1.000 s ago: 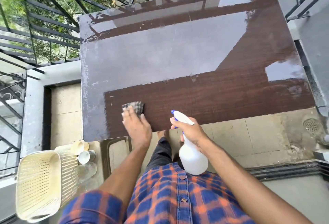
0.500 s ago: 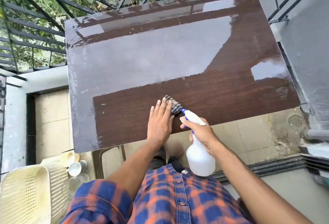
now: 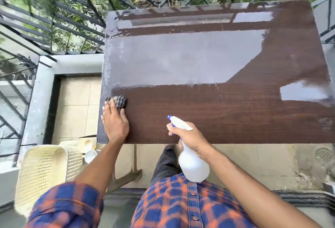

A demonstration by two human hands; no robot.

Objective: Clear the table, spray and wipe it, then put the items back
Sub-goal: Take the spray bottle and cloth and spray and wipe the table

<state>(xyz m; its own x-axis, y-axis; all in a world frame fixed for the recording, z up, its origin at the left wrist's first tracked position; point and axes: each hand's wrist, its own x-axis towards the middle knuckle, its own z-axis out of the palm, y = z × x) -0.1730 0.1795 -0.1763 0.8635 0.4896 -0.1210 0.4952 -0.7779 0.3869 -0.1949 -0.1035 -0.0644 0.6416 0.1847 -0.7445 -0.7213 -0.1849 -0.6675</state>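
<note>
The dark brown wooden table [image 3: 226, 111] fills the middle of the view; its far part carries a pale grey wet sheen, its near strip shows dark grain. A checked cloth [image 3: 117, 101] lies near the table's front left corner. My left hand [image 3: 115, 123] presses flat on the cloth with straight fingers. My right hand [image 3: 188, 137] grips the neck of a white spray bottle [image 3: 193, 162] with a blue trigger, held over the table's near edge, nozzle pointing left and away.
A cream perforated basket [image 3: 39, 173] stands on the floor at the lower left, with cups [image 3: 90, 155] beside it. Black metal railings [image 3: 54, 28] run along the left and far sides. A floor drain [image 3: 323, 155] sits at the right on the tiles.
My left hand has swept the cloth from the table's near middle to its front left corner. The right hand with the bottle has kept its place near the table's edge.
</note>
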